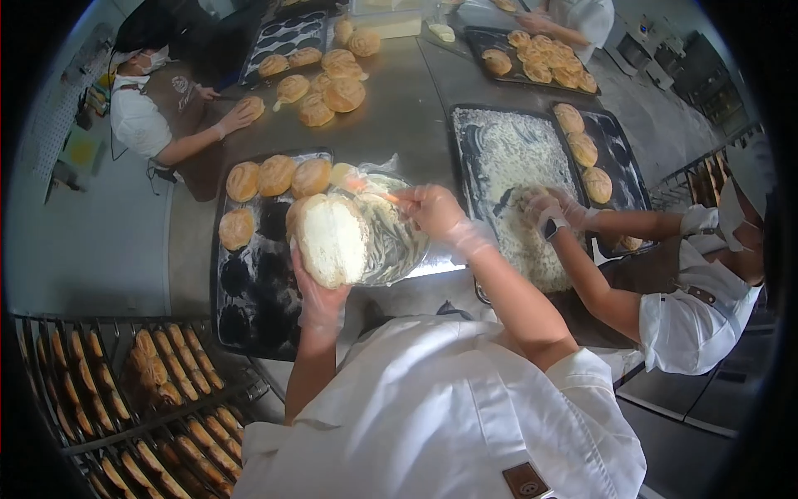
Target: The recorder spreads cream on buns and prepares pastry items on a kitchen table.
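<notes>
In a clear plastic glove, my left hand (pixel 319 287) holds a split round bun (pixel 333 240), its cut faces spread with white cream and turned up. Also gloved, my right hand (pixel 436 212) grips the orange handle of a spatula (pixel 355 181), whose pale blade lies near the bun's upper edge. Below the spatula is a round metal bowl (pixel 405 246) with cream smeared over its inside; the bun covers its left part. Whether the blade touches the bun, I cannot tell.
A black moulded baking tray (pixel 218 293) with several buns lies at left. At right, a co-worker's gloved hands (pixel 545 209) press something into a tray of white crumbs (pixel 517 143). Another co-worker's hand (pixel 240 118) rests on a bun across the table. Racks of bread (pixel 156 411) stand lower left.
</notes>
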Demonstrator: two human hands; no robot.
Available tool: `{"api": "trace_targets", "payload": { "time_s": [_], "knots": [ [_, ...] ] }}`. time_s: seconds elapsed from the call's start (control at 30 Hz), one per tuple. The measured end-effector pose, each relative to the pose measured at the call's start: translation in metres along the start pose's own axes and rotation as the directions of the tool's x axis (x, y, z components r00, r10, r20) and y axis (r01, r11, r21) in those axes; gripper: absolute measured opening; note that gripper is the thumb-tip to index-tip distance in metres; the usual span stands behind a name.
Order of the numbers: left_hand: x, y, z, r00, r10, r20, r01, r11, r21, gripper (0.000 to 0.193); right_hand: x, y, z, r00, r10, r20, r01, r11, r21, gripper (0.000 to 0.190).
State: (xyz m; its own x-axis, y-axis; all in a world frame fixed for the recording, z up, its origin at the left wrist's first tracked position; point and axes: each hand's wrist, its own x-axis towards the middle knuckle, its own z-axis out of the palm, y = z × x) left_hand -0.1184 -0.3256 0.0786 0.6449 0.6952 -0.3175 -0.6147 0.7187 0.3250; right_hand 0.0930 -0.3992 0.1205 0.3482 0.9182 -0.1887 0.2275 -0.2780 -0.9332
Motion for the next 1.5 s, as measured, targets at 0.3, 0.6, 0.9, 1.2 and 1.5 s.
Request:
{"api": "trace_targets", "payload": {
  "time_s": [0.3,0.6,0.9,1.2,1.5],
  "knots": [
    [0.029,-0.047,0.017,0.993,-0.117,0.002,0.116,0.979,0.167,0.058,-0.115,0.065,-0.012,0.950,-0.297,0.092,0.311,0.892,-0.328,0.030],
    [0.102,-0.206,0.069,0.928,-0.354,0.118,0.175,0.693,0.700,0.061,-0.247,0.152,-0.082,0.772,0.366,-0.520,-0.245,0.926,0.288,0.030],
    [0.117,-0.172,0.028,0.990,-0.111,0.088,-0.021,0.501,0.865,0.046,-0.226,0.162,-0.071,0.667,0.581,-0.467,-0.219,0.752,0.622,0.025],
    [0.136,0.115,-0.077,0.904,0.386,-0.184,0.214,-0.036,0.976,0.048,-0.098,0.087,0.022,0.878,0.424,0.224,-0.444,0.547,0.710,0.024],
    [0.175,0.135,-0.196,0.970,0.204,-0.130,0.128,0.026,0.991,0.036,0.010,0.058,0.218,0.841,0.215,0.497,-0.534,0.477,0.698,0.025]
  ]
}}
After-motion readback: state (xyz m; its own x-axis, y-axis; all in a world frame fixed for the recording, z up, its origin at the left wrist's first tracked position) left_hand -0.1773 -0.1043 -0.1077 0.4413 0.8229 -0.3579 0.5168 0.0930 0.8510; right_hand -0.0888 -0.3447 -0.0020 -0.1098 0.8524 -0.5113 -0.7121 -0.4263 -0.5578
